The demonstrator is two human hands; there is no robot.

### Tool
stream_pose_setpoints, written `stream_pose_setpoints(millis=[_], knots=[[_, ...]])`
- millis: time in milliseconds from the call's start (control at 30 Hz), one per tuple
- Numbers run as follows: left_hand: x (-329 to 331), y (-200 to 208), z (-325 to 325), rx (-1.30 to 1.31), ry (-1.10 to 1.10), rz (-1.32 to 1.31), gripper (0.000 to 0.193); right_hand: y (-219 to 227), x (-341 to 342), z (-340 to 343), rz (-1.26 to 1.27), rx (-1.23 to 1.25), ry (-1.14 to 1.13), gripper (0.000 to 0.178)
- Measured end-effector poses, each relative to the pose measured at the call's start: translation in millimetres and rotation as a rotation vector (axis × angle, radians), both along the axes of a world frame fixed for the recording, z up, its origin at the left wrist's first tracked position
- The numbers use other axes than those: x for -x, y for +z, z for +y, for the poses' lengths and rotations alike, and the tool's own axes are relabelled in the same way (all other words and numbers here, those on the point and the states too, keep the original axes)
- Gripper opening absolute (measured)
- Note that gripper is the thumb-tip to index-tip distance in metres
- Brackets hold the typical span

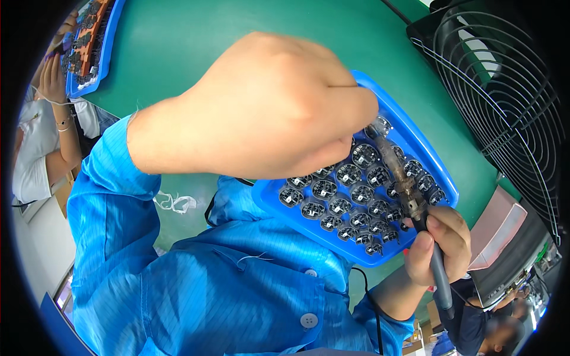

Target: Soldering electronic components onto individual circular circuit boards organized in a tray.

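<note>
My right hand point(442, 246) is closed around the dark handle of a soldering iron point(396, 166). The iron slants up and left across a blue tray point(409, 135), its tip end close to the fingers of my left hand. Several small round circuit boards point(348, 174) lie in rows in that tray. Large in the middle, my left hand point(279, 107) hangs above the tray's far left part with its fingers curled closed. Its fingertips are turned away, so anything between them is hidden. The hand also covers some of the boards.
On the right stands a fan with a round wire guard point(499, 95), near a pink bin point(499, 228). A second blue tray point(108, 50) lies far left on the green table point(172, 35), by a co-worker's hand point(53, 80). A crumpled white strip point(176, 203) lies near my left sleeve.
</note>
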State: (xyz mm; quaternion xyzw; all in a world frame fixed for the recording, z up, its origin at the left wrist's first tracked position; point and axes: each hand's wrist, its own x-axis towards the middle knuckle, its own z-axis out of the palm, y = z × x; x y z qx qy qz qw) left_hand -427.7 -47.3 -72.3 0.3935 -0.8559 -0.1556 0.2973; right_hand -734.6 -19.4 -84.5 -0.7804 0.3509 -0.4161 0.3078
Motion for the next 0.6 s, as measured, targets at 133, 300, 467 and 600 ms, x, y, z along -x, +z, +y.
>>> stream_pose_setpoints(millis=[133,300,467,600], knots=[[0.2,0.4,-0.1,0.006,-0.005,-0.020,0.021,-1.4,0.1,-0.3,0.014,0.012,-0.031,0.028],[0.1,1.3,-1.4,0.002,-0.024,-0.025,0.021,-0.8,-0.8,0.8,0.003,-0.001,-0.024,0.028],[0.5,1.2,-1.7,0.008,0.003,-0.034,0.022,0.2,-0.4,-0.6,-0.012,-0.002,0.019,0.027],[2.1,-0.1,-1.2,0.023,-0.005,-0.049,0.023,0.0,-0.7,-1.3,-0.002,0.024,0.012,0.028]])
